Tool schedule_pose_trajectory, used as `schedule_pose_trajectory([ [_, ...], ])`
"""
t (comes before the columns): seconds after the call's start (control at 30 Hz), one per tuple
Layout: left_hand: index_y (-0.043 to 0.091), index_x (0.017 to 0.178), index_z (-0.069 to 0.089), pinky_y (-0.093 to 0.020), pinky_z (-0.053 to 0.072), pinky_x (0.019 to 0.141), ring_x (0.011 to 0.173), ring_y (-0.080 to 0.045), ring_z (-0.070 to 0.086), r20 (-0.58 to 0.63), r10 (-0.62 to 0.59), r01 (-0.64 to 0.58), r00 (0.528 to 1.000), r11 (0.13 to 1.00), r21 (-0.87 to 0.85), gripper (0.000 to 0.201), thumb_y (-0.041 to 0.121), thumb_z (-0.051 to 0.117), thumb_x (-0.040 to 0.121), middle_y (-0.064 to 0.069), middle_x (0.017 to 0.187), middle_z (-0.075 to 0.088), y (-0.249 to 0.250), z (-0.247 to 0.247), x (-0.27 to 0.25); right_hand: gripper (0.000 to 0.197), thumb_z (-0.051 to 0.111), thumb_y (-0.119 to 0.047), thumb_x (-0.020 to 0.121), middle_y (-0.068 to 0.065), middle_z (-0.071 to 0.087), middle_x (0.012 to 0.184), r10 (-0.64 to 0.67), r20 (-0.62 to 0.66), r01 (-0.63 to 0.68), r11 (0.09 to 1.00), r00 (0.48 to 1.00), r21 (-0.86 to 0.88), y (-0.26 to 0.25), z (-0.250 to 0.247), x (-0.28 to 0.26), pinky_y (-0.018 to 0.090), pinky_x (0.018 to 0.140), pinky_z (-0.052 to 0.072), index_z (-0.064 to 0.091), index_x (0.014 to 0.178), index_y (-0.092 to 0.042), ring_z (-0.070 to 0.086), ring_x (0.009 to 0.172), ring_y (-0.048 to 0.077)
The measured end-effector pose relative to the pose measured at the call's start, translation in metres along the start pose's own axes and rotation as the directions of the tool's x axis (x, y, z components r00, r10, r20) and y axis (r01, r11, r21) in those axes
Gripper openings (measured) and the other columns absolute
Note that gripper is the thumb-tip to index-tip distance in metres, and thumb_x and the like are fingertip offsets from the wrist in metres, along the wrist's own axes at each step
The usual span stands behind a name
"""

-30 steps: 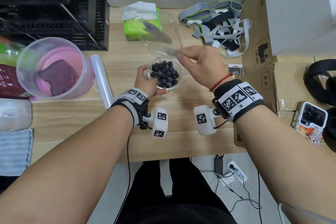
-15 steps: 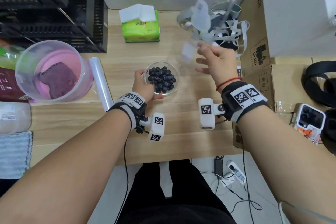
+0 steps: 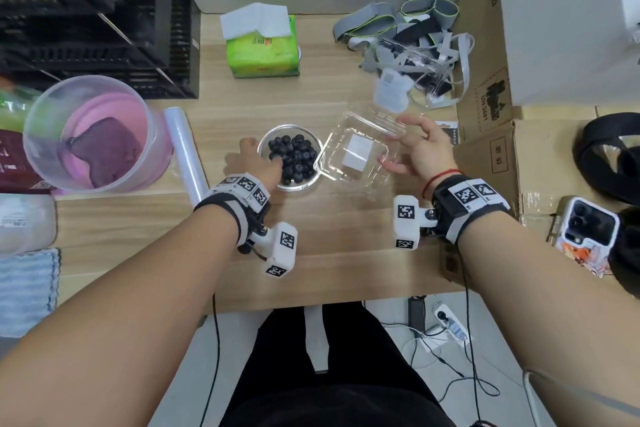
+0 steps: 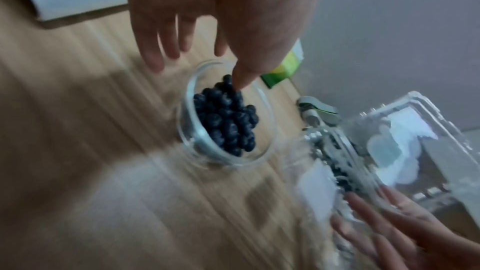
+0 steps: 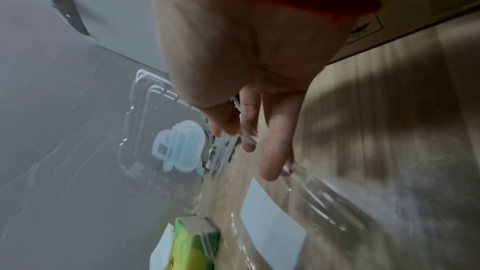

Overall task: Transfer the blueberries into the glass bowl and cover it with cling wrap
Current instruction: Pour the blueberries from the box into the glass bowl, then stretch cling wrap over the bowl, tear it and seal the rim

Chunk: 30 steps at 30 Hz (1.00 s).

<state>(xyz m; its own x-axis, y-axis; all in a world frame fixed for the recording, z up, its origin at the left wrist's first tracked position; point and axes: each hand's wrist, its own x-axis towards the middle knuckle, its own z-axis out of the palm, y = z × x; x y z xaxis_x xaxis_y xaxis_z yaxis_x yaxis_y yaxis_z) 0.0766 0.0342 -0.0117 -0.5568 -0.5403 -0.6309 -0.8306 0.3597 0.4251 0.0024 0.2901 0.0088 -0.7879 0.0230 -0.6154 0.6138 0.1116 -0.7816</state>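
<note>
A small glass bowl point(image 3: 291, 126) point(image 4: 187, 130) full of blueberries point(image 3: 292, 158) point(image 4: 226, 122) stands on the wooden table. My left hand point(image 3: 261, 151) point(image 4: 197, 69) is at the bowl's left rim. Its fingers are straight and spread, and the thumb tip dips onto the berries. The empty clear plastic clamshell point(image 3: 356, 152) point(image 4: 389, 151) point(image 5: 179, 145) lies open just right of the bowl. My right hand point(image 3: 405, 146) point(image 5: 249, 141) hovers at its right edge, fingers loosely spread and touching the rim. A cling wrap roll point(image 3: 183, 149) lies left of the bowl.
A green tissue pack point(image 3: 261, 45) and a pile of grey straps point(image 3: 408, 35) lie at the back. A pink-lined clear bucket point(image 3: 93, 135) and black crates point(image 3: 97, 28) stand at the left. Cardboard boxes point(image 3: 485, 107) and a phone point(image 3: 585, 236) are at the right.
My right hand swung the clamshell up and away from over the bowl, and it now lies open on the table to the right. My left hand loosened its hold on the bowl.
</note>
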Motion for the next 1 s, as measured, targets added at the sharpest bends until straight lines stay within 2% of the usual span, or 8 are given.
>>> schedule_pose_trajectory([
  [0.1, 0.022, 0.134, 0.049, -0.039, 0.039, 0.101, 0.126, -0.029, 0.046, -0.088, 0.134, -0.139, 0.987, 0.989, -0.057, 0.055, 0.055, 0.055, 0.089, -0.009, 0.137, 0.048, 0.035, -0.009, -0.015, 0.029, 0.049, 0.0, 0.096, 0.014, 0.061, 0.105, -0.007, 0.113, 0.01, 0.999, 0.994, -0.033, -0.01, 0.003, -0.002, 0.046, 0.076, 0.063, 0.066, 0.115, -0.013, 0.062, 0.068, 0.034],
  [0.17, 0.023, 0.134, 0.049, -0.039, 0.045, 0.095, 0.111, -0.023, 0.057, 0.145, 0.122, -0.086, 0.982, 0.969, -0.231, 0.068, 0.072, 0.041, 0.088, -0.004, 0.13, 0.057, 0.058, -0.013, -0.024, 0.028, 0.048, -0.003, 0.098, 0.013, 0.065, 0.121, 0.004, 0.163, 0.005, 0.998, 0.987, -0.059, -0.018, 0.008, -0.005, 0.047, 0.08, 0.062, 0.066, 0.115, -0.016, 0.068, 0.082, 0.039],
  [0.23, 0.023, 0.132, 0.05, -0.042, 0.054, 0.089, 0.097, -0.026, 0.068, 0.437, 0.036, 0.141, 0.899, 0.919, -0.367, 0.083, 0.085, 0.03, 0.081, -0.007, 0.119, 0.067, 0.073, -0.016, -0.034, 0.029, 0.046, -0.005, 0.099, 0.013, 0.065, 0.122, -0.002, 0.19, 0.015, 0.998, 0.982, -0.064, -0.024, 0.014, -0.007, 0.046, 0.079, 0.062, 0.067, 0.112, -0.02, 0.069, 0.084, 0.036],
  [0.3, 0.022, 0.132, 0.05, -0.046, 0.057, 0.084, 0.092, -0.031, 0.072, 0.569, 0.003, 0.269, 0.822, 0.88, -0.393, 0.096, 0.093, 0.026, 0.071, -0.012, 0.113, 0.069, 0.079, -0.02, -0.042, 0.028, 0.047, -0.008, 0.1, 0.012, 0.066, 0.12, -0.028, 0.206, 0.042, 0.997, 0.978, -0.066, -0.028, 0.02, -0.009, 0.042, 0.074, 0.063, 0.067, 0.112, -0.023, 0.07, 0.081, 0.033],
  [0.47, 0.016, 0.105, 0.061, -0.033, 0.055, 0.046, 0.088, -0.035, 0.069, 0.686, 0.016, 0.411, 0.728, 0.79, -0.455, 0.09, 0.091, 0.021, 0.075, -0.015, 0.113, 0.066, 0.083, -0.029, -0.054, 0.025, 0.052, -0.009, 0.1, 0.012, 0.068, 0.12, -0.055, 0.22, 0.082, 0.99, 0.974, -0.114, -0.034, 0.023, -0.015, 0.031, 0.055, 0.061, 0.067, 0.117, -0.021, 0.071, 0.082, 0.032],
  [0.63, 0.021, 0.133, 0.054, -0.042, 0.058, 0.059, 0.082, -0.033, 0.074, 0.722, 0.097, 0.459, 0.685, 0.712, -0.532, 0.099, 0.093, 0.023, 0.072, -0.012, 0.116, 0.069, 0.081, -0.033, -0.049, 0.02, 0.049, -0.017, 0.101, 0.013, 0.071, 0.11, -0.053, 0.256, 0.125, 0.954, 0.965, -0.273, -0.033, 0.03, -0.016, 0.024, 0.039, 0.046, 0.06, 0.115, -0.027, 0.071, 0.068, 0.034],
  [0.8, 0.037, 0.137, 0.047, -0.064, 0.046, 0.095, 0.099, -0.035, 0.067, 0.665, 0.195, 0.376, 0.721, 0.696, -0.612, 0.069, 0.074, 0.055, 0.08, -0.016, 0.123, 0.062, 0.08, -0.027, -0.045, 0.026, 0.041, -0.005, 0.098, 0.016, 0.071, 0.107, 0.01, 0.232, 0.045, 0.972, 0.973, -0.231, -0.032, 0.036, -0.017, 0.026, 0.039, 0.049, 0.05, 0.116, -0.022, 0.071, 0.059, 0.038],
  [1.0, 0.024, 0.124, 0.062, -0.041, 0.061, 0.069, 0.074, -0.027, 0.068, 0.568, 0.208, 0.333, 0.796, 0.634, -0.698, 0.039, 0.011, 0.062, 0.087, -0.008, 0.096, 0.062, 0.08, -0.027, -0.044, 0.026, 0.056, -0.002, 0.089, 0.026, 0.066, 0.119, 0.037, 0.299, -0.054, 0.997, 0.953, 0.05, -0.032, 0.028, -0.012, 0.039, 0.066, 0.062, 0.063, 0.112, -0.013, 0.073, 0.089, 0.034],
])
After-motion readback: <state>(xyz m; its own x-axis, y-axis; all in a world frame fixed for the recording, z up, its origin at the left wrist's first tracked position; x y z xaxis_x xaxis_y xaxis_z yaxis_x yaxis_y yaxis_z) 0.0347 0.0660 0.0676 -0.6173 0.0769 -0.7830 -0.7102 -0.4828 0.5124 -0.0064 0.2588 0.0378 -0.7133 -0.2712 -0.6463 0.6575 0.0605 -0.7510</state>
